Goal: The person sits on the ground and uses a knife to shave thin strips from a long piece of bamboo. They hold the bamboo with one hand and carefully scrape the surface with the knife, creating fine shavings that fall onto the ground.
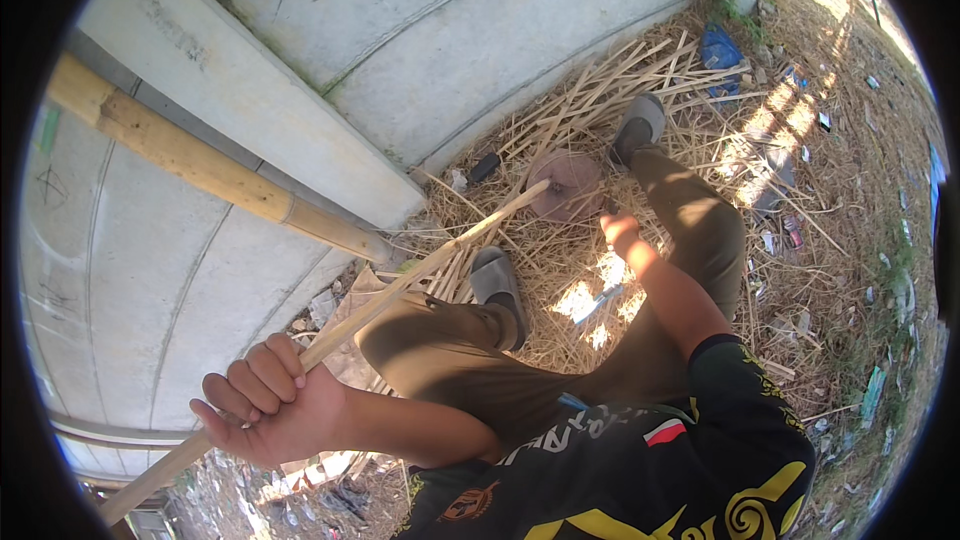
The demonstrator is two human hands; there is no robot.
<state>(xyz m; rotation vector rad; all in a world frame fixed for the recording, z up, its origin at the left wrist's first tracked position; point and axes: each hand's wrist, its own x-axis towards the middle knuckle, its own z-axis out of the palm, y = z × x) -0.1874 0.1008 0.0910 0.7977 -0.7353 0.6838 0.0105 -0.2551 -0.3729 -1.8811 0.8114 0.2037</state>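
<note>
My left hand [262,402] is wrapped round a long, pale split bamboo strip [400,278], gripping it toward its near end. The strip slants up and away to the right, and its far tip lies over a round reddish-brown block [572,192] on the ground between my feet. Just to the near right of that block is my right hand [622,232], its fingers curled closed. Something dark shows at the fingertips, too small to make out. My right hand is apart from the strip.
Cut bamboo strips [590,90] lie heaped beyond the block by the concrete wall [520,50]. A thick bamboo pole [220,172] leans along the left. A small black object [484,167] and a blue plastic bag [719,48] lie nearby. Shavings and litter cover the ground.
</note>
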